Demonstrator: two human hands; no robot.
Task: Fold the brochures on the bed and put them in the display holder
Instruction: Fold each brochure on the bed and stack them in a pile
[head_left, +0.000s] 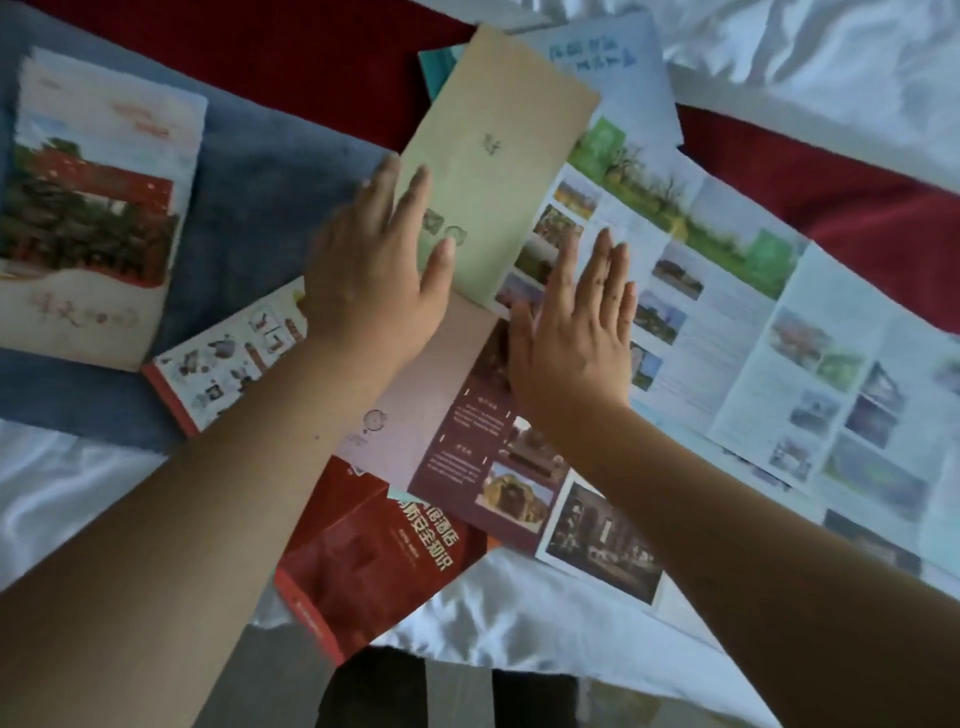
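Note:
A folded tan-green brochure (498, 156) lies slantwise in the middle of the bed. My left hand (379, 270) rests flat on its lower left corner, fingers spread. My right hand (576, 322) lies flat, fingers together, just right of that brochure, on the edge of a brown brochure (441, 431) and a large unfolded brochure (769, 322) with landscape photos. A red folded brochure (374, 556) sits near the bed's front edge. No display holder shows.
A tall brochure with a red building (98, 208) lies at the left on a blue-grey blanket (270, 171). A small white and red booklet (234, 353) is beside it. A pale blue leaflet (613, 78) lies at the back. Red cloth (831, 192) and white sheets (805, 52) surround them.

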